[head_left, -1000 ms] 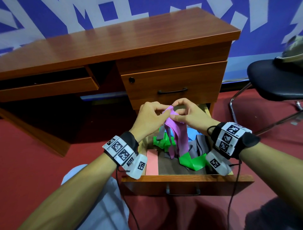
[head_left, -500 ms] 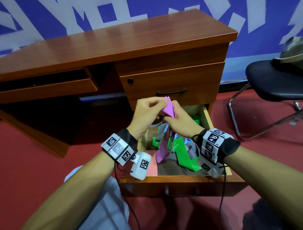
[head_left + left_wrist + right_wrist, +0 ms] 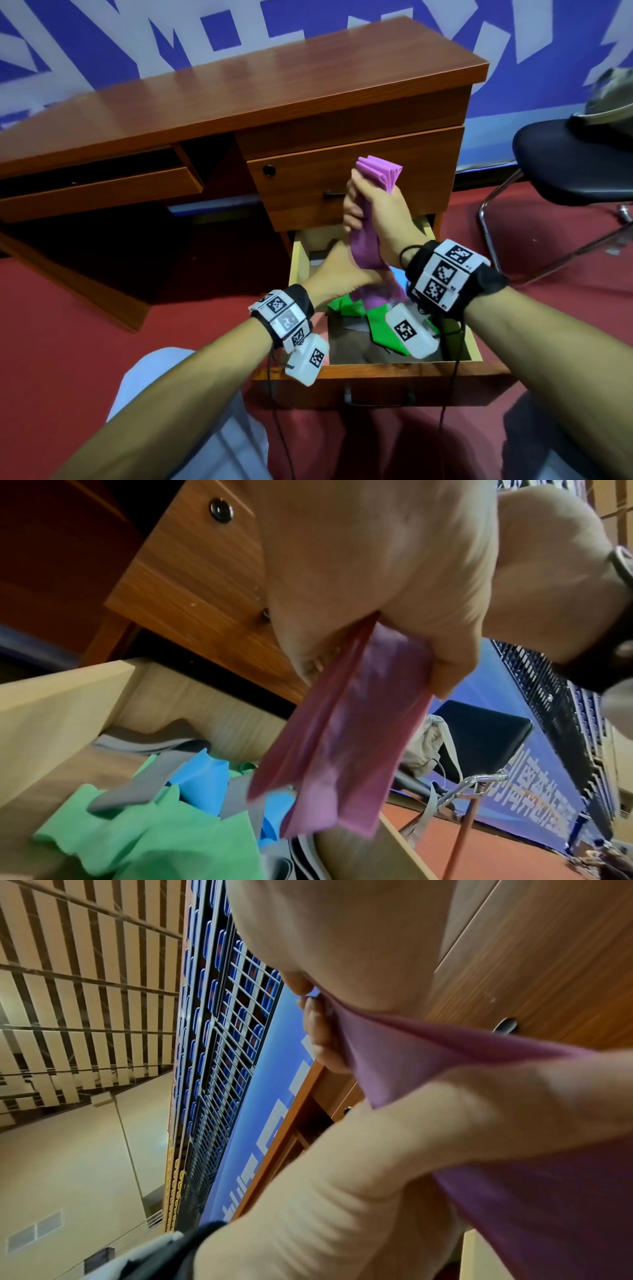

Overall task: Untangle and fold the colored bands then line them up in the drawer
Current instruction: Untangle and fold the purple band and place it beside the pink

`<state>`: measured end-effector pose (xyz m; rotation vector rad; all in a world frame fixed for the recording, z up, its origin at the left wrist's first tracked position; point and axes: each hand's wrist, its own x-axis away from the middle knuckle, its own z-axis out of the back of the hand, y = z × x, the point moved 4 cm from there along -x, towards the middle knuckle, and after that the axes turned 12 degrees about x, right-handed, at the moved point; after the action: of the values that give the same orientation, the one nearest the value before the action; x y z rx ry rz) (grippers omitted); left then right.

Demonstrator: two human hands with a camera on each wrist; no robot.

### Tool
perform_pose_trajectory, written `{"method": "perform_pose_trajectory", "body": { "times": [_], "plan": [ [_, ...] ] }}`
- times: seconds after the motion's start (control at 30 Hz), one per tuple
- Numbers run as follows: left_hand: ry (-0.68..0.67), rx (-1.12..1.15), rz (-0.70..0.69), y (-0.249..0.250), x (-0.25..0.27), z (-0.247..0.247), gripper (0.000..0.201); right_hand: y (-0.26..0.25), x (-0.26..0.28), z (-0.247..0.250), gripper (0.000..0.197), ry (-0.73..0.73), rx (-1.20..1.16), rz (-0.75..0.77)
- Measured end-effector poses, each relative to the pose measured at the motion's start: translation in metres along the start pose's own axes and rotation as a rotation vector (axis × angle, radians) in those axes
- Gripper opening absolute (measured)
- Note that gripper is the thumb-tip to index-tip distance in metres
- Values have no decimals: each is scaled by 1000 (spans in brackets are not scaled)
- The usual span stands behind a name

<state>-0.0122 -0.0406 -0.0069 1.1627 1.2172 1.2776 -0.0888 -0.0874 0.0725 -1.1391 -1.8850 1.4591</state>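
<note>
Two hands: both work on one purple band, above the open drawer of the table.
Right grip: my right hand is clenched around the upper part of the purple band; the folded end stands out above my fist.
Left grip: my left hand is lower and seems to pinch the hanging part, but the picture is blurred there, so I cannot tell for sure.
Long axis: the band runs almost upright, from the right hand down toward the left hand and the drawer.
Nearer hand: the left one is closer to the free lower end, so I judge it should bring this end up for the next fold.
Other bands: green band, blue band and grey band lie tangled in the drawer, not yet folded.
</note>
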Motion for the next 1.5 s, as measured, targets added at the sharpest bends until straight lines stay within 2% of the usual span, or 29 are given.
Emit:
{"method": "perform_pose_trajectory", "body": {
  "times": [0.07,0.2,0.37,0.47,0.53,0.6,0.77,0.9,1.0,1.1,1.2,1.3,1.4,1.5],
  "plan": [
    [2,-18,42,-7,-5,0,44,-7,-4,10,37,65,21,60],
    [-3,-79,97,-13,-1,-5,75,-15,-10,33,36,138,-35,78],
    [58,-287,42,-10,9,-7,51,-15,-5,59,24,300,-96,33],
    [33,-315,74,-9,14,-13,52,-14,-3,73,22,402,-150,-11],
    [23,-413,88,-14,12,-16,56,-12,-3,80,20,451,-191,-40],
    [16,-524,109,-18,11,-17,52,-12,-5,84,21,479,-227,-56],
    [-15,-606,146,-23,8,-7,27,-12,-11,96,23,536,-269,-42],
    [16,-738,99,-19,8,5,34,-6,-14,108,29,591,-244,-54],
    [-7,-835,104,-14,9,8,24,-4,-16,109,37,547,-338,-56],
    [2,-864,144,-11,9,13,19,0,-18,112,35,559,-325,-70],
    [-48,-784,181,-4,13,14,41,3,-20,118,32,598,-307,-86],
    [-165,-401,325,4,17,8,60,5,-19,125,30,628,-327,-111],
    [-94,47,466,3,17,15,65,8,-19,131,31,638,-353,-129],
    [25,143,482,12,23,26,58,12,-20,136,33,633,-372,-136]
  ]
}}
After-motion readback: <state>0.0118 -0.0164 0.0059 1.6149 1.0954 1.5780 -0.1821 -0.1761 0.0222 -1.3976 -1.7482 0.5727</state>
